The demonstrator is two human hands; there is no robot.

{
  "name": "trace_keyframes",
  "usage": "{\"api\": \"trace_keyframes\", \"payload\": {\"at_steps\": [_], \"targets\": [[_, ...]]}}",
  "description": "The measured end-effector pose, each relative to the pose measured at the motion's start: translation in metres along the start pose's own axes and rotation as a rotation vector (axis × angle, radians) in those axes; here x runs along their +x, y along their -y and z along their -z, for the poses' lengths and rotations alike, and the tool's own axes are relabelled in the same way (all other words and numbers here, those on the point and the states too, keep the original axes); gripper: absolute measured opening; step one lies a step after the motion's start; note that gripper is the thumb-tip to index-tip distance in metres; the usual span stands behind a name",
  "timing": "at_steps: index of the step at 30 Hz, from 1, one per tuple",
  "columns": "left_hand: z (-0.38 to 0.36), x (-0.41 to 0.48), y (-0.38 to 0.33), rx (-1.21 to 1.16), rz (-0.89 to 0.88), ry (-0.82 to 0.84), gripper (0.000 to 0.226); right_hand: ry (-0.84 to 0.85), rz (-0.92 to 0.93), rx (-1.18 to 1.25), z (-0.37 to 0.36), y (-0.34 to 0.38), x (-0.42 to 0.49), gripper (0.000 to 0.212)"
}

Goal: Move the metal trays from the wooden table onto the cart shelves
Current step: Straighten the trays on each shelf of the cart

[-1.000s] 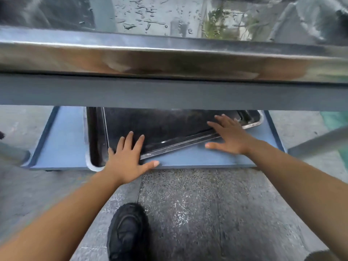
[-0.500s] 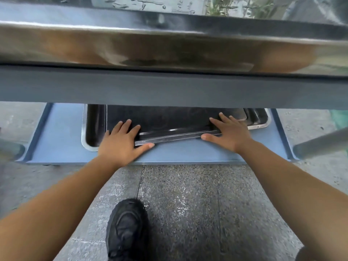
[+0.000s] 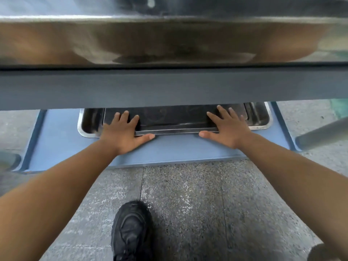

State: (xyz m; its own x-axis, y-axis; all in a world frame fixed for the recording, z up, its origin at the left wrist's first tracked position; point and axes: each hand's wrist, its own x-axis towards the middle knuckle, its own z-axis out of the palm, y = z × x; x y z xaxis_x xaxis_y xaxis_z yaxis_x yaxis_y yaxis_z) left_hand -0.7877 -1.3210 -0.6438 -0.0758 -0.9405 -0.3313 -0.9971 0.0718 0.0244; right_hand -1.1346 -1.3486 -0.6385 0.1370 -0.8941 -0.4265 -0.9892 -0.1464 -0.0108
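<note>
Blue shelf [image 3: 178, 149] — left hand [image 3: 120, 134], right hand [image 3: 228, 129] flat on dark tray [image 3: 173, 117].

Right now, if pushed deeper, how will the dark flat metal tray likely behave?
The dark flat metal tray looks rigid, so it should slide as one piece. Metal on the shiny steel tray beneath probably slips easily. Pressed by the left hand and right hand at both ends, it seems unlikely to skew.

glossy metal tray [image 3: 177, 119]; matt blue shelf [image 3: 60, 140]
</note>
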Motion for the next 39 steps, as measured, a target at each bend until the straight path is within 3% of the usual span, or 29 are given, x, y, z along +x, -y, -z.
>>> {"api": "trace_keyframes", "payload": {"at_steps": [39], "targets": [[-0.031,-0.095,-0.012,-0.006,0.041,0.009,0.119,0.051,0.012,0.011,-0.039,0.011,-0.083,0.111]]}}
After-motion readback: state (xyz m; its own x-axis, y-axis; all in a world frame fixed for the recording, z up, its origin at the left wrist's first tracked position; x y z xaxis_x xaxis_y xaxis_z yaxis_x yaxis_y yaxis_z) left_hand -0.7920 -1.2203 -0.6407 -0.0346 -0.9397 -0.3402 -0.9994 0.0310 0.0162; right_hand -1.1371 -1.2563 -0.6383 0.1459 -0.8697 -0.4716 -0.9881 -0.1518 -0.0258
